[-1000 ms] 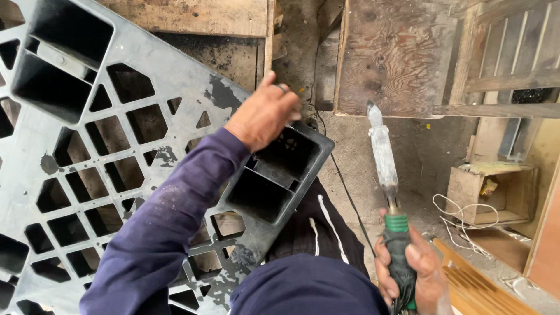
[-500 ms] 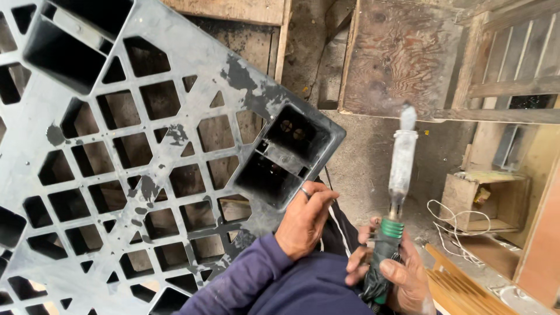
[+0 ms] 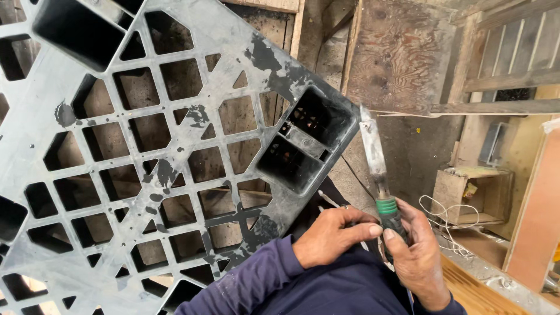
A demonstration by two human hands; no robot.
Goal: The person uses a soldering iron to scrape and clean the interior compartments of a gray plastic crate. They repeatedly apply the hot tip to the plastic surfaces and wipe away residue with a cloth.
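We see the right hand clenched around the dark handle of a tool, its thumb pressed against the grip just below a green collar. The tool stands nearly upright above that hand, its flat, crusted blade rising to a point just beside the corner of the pallet. The left hand lies just left of the right one, its fingers curled, with the fingertips reaching across to touch the tool's handle near the green collar; a ring shows on one finger. We cannot tell whether it truly grips the handle or only rests against it. A blue sleeve runs down from its wrist.

The grey plastic pallet leans up and to the left of both hands, its lattice scuffed with black patches, its corner block just above the left hand. Well to the right of the hands sits a small wooden box with white cord lying loose beside it.
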